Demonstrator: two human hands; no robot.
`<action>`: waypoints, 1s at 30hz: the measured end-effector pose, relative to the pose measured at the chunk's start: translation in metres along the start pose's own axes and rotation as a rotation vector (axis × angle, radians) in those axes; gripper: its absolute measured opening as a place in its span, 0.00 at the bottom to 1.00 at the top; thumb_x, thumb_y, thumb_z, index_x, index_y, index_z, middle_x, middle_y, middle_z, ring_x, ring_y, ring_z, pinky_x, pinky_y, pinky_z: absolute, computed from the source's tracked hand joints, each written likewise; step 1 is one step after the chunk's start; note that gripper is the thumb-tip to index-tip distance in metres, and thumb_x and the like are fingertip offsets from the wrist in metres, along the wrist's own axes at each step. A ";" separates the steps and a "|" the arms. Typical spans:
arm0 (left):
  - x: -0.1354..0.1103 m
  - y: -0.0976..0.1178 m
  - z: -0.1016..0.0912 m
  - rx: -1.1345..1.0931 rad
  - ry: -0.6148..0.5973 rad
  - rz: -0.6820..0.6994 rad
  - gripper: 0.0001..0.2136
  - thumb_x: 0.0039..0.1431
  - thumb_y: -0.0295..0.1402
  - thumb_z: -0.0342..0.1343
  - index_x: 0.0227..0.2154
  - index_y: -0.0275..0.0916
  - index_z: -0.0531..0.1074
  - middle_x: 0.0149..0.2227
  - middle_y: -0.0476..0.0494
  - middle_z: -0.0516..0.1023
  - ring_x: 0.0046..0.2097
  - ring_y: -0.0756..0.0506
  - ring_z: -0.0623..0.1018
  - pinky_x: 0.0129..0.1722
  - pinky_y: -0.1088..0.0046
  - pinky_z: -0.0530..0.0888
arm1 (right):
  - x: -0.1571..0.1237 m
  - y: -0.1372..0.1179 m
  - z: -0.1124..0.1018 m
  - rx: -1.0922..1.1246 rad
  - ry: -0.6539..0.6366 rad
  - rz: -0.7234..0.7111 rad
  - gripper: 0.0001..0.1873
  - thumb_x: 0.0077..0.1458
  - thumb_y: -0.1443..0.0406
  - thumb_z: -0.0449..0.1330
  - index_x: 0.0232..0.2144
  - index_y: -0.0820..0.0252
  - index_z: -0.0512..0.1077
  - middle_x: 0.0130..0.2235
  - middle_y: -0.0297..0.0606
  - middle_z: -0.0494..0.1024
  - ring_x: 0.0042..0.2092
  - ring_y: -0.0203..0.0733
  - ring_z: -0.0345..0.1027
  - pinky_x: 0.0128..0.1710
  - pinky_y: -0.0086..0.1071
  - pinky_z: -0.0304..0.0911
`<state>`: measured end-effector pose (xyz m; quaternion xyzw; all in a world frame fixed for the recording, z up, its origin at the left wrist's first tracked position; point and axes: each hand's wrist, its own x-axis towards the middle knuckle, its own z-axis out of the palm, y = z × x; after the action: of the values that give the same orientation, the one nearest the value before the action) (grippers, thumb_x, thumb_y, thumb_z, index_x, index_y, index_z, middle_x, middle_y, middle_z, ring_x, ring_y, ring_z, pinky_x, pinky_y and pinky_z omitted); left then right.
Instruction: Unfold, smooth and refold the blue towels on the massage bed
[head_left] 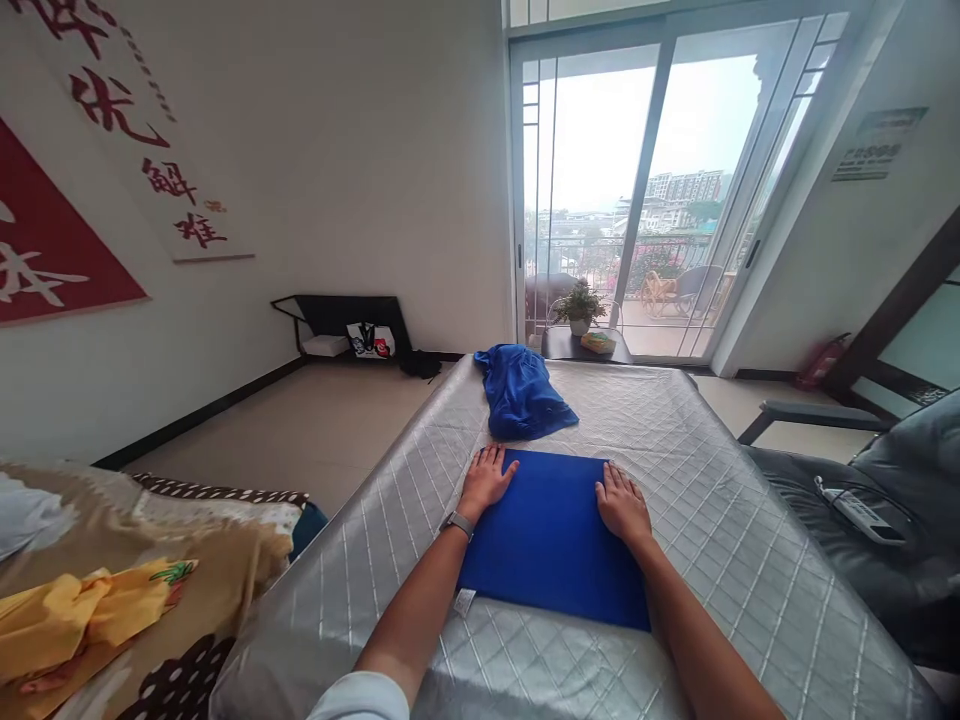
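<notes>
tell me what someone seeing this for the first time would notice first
Probably the flat blue cloth on the silver quilted cover, with the left hand at its far left corner and the right hand at its far right one. Just beyond it lies a crumpled blue cloth. Next might come the bright sliding door behind and the red-lettered scroll on the left wall.

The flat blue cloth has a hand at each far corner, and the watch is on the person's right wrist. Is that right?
Not quite: the watch is on the left wrist, as the head view shows. The rest stands: the flat blue cloth has the left hand at one far corner and the right hand at the other.
</notes>
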<state>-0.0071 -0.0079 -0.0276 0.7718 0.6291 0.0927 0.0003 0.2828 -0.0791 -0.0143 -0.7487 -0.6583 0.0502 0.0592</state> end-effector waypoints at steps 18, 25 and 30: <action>0.005 0.006 -0.008 -0.052 -0.024 -0.041 0.34 0.71 0.51 0.34 0.70 0.31 0.54 0.71 0.32 0.56 0.72 0.35 0.55 0.71 0.52 0.51 | 0.013 -0.008 0.000 -0.025 0.004 0.015 0.35 0.70 0.57 0.35 0.72 0.68 0.47 0.74 0.40 0.47 0.74 0.42 0.37 0.71 0.40 0.31; 0.002 0.137 0.002 -0.206 0.022 0.391 0.31 0.74 0.48 0.31 0.69 0.34 0.56 0.70 0.34 0.59 0.71 0.41 0.58 0.70 0.58 0.57 | 0.013 -0.003 0.001 -0.035 0.001 -0.015 0.34 0.69 0.60 0.36 0.72 0.67 0.47 0.74 0.43 0.46 0.74 0.42 0.36 0.71 0.41 0.32; -0.004 0.200 0.014 -0.296 -0.039 0.428 0.31 0.74 0.48 0.28 0.70 0.33 0.55 0.71 0.35 0.58 0.71 0.43 0.58 0.69 0.60 0.58 | 0.010 0.002 0.002 -0.066 -0.024 -0.067 0.35 0.66 0.63 0.45 0.72 0.63 0.48 0.75 0.41 0.42 0.74 0.40 0.33 0.71 0.38 0.31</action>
<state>0.1877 -0.0523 -0.0183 0.8805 0.4309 0.1671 0.1058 0.2860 -0.0699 -0.0169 -0.7273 -0.6848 0.0351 0.0282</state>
